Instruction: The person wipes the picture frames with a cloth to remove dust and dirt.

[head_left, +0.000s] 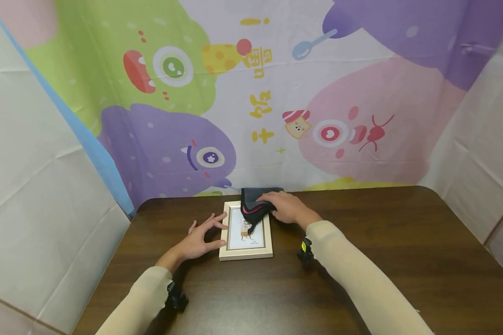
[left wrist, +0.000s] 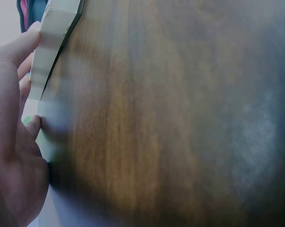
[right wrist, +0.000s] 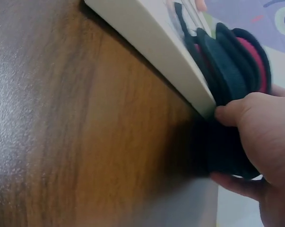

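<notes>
A cream-coloured picture frame (head_left: 246,254) with a small cartoon print lies flat on the brown table. My left hand (head_left: 198,240) touches its left side with spread fingers, the thumb lower down by the same edge. In the left wrist view, fingers (left wrist: 26,45) reach the pale side of the frame (left wrist: 57,33). My right hand (head_left: 288,208) holds a folded dark grey cloth (head_left: 251,199) with black and pink edging over the frame's upper right part, covering some of the print. The right wrist view shows the thumb pressed against the folded cloth (right wrist: 232,71) at the frame's corner.
The dark wooden table (head_left: 360,260) extends around the frame to both sides and toward me. Behind its far edge hangs a cartoon-printed curtain (head_left: 268,163). Pale fabric walls (head_left: 37,177) stand at left and right. Small black devices (head_left: 177,298) are strapped at both wrists.
</notes>
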{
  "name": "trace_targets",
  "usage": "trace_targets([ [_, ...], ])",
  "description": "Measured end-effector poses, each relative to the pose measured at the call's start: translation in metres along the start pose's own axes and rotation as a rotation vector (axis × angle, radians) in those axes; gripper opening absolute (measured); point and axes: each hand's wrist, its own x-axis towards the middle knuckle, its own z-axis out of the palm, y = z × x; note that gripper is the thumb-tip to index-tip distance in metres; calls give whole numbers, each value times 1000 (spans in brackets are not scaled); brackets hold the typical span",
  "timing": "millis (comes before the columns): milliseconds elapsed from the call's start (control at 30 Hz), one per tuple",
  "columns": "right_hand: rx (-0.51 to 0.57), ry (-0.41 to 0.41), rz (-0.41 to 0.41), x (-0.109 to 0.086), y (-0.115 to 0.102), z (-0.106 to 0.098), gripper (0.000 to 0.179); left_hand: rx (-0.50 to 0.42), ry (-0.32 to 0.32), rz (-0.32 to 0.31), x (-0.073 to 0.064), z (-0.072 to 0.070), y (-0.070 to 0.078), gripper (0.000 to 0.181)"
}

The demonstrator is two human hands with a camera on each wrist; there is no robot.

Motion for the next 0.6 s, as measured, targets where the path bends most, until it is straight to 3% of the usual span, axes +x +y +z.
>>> trace_targets([
  [267, 88, 140, 102, -2, 2, 6, 50, -8, -1, -3, 0, 0, -1, 41],
  [600, 119, 154, 93, 1, 2, 3, 40, -9, -3, 0, 0, 1, -4, 40],
])
